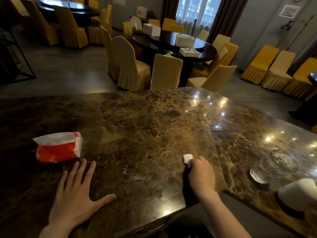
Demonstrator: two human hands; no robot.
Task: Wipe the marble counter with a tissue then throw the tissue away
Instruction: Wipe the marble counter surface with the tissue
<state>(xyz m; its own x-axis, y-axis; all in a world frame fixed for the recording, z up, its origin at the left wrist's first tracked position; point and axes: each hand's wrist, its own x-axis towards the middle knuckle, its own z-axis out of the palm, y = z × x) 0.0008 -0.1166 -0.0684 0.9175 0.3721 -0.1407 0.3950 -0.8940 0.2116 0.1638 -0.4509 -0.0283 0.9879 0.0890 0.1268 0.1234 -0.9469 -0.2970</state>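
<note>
Right hand (201,174) curled shut around a wadded white tissue (187,158), fingers closed tight with only a corner of the wad poking out ahead of the knuckles, pressed down onto the brown marble desk (145,121) near its right-hand seam. Left hand (75,194) flat on the desk, fingers spread wide and holding nothing, just below a red-and-white tissue pack (57,147). Clear glass dishes (274,164) farther right.

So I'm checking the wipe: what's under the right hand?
A wadded white tissue pokes out past the right hand, over the marble counter. The rest of it is hidden.
</note>
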